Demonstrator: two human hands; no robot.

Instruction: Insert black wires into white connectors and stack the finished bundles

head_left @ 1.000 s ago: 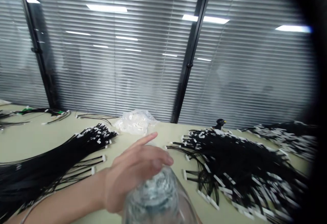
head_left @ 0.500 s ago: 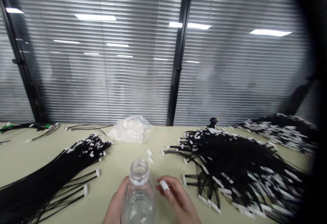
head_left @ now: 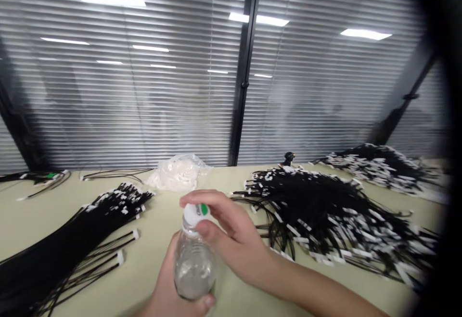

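Note:
A clear plastic bottle with liquid in it stands tilted slightly in front of me. My left hand is wrapped around its body, the thumb across the lower front. On the bottle's mouth sits a white bottle cap with a green mark on top. My right hand grips this cap between thumb and fingers, the forearm reaching in from the lower right.
Black cable bundles with white connectors lie left and right, with another cable pile at the far right. A clear plastic bag of white pieces rests at the back, before the blinds. A small black figure stands there too.
My right hand has moved up and left from beside the bottle onto its mouth. The mouth was uncovered before and now carries the cap. The view has shifted slightly.

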